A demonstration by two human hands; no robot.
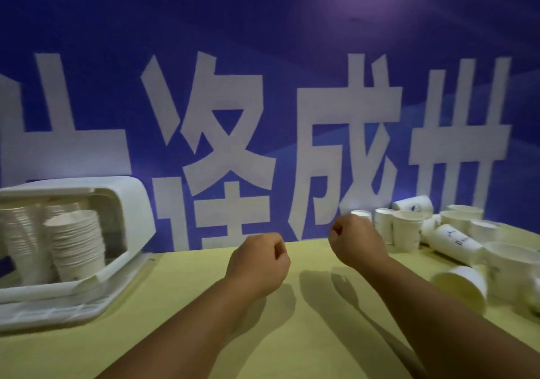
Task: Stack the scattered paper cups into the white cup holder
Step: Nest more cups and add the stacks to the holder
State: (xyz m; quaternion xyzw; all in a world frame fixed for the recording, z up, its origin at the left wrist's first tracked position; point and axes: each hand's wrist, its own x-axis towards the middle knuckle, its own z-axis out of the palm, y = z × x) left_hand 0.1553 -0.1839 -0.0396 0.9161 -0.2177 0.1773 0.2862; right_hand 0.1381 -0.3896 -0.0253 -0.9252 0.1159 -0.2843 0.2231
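A white cup holder (128,203) stands at the left of the table with stacks of white paper cups (77,244) inside it. Several loose paper cups (453,244) lie scattered at the right, some upright, some tipped over; one cup (461,288) lies on its side nearest me. My left hand (258,261) hovers over the table's middle, fingers curled into a fist, holding nothing. My right hand (355,240) is also curled with nothing in it, just left of the scattered cups.
The yellow-green table (292,335) runs up to a blue wall banner (263,101) with large white characters right behind it. The holder sits on a ribbed white base (58,311) at the table's left edge.
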